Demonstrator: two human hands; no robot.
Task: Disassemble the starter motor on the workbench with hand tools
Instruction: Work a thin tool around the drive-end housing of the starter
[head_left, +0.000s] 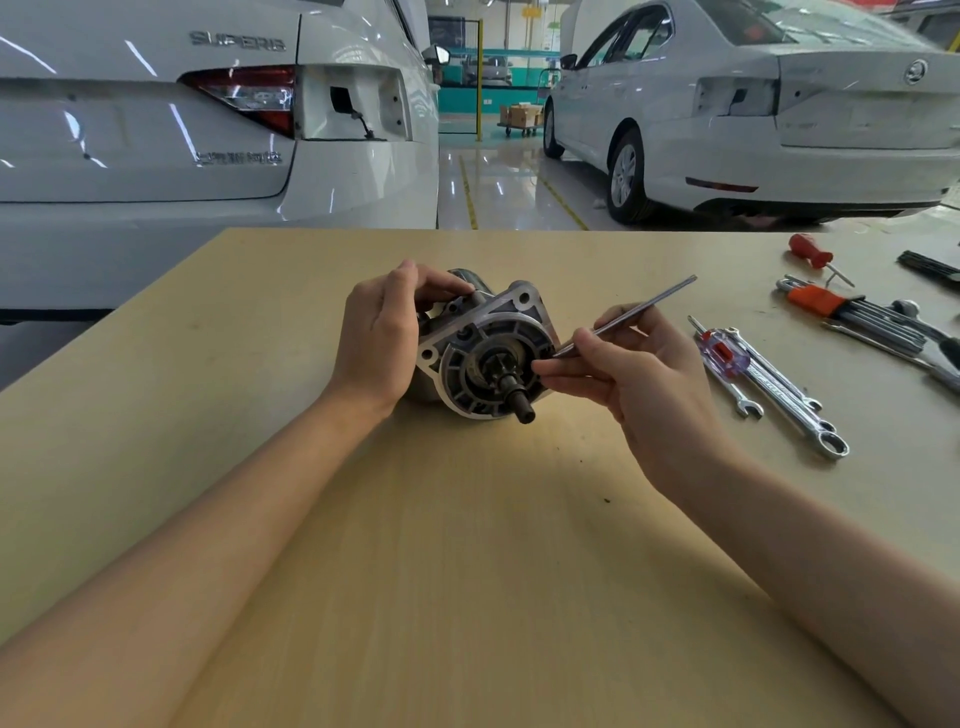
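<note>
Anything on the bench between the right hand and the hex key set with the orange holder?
Yes, head view: the purple-handled screwdriver and two combination wrenches lie between the right hand and the hex key set.

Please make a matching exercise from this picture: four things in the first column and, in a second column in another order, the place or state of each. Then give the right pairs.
Things:
1. starter motor
2. thin metal rod
3. red-handled screwdriver
4. hex key set

Places or states:
A. pinched in the right hand
B. lying alone near the far right edge of the workbench
C. steadied by the left hand
D. clipped in an orange holder

Pairs: 1-C, 2-A, 3-B, 4-D
</note>
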